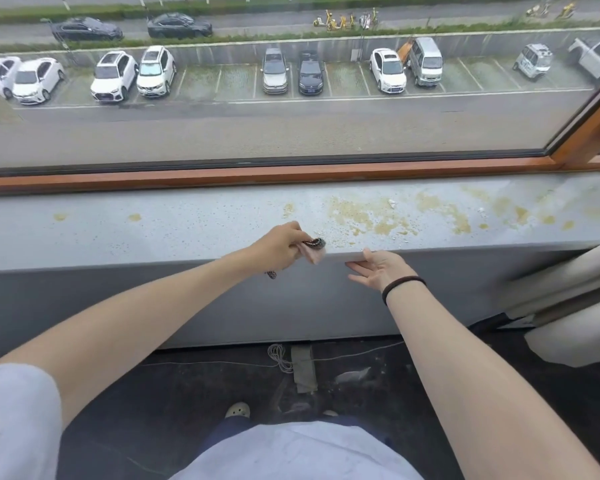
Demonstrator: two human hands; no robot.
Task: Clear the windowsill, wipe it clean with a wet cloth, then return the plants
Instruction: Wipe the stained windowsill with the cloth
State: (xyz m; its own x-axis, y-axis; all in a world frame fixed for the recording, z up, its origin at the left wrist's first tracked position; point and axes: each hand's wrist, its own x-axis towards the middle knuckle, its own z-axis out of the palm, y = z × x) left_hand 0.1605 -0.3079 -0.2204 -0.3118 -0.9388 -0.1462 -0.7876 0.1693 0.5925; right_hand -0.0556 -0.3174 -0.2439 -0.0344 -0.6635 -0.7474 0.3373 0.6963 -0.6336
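Note:
The grey windowsill (153, 226) runs across the view with no plants on it. Yellowish stains and white crumbs (378, 216) cover its middle and right part. My left hand (281, 245) grips a small pinkish cloth (315, 253) with a dark patterned edge at the sill's front edge, just left of the stains. My right hand (381, 270) is held palm up just below the front edge, fingers straight and touching the lip, to the right of the cloth.
An orange wooden window frame (257, 173) borders the sill at the back, with a car park behind the glass. A pale curtain (568, 306) hangs at the right. White cable (281, 358) lies on the dark floor below.

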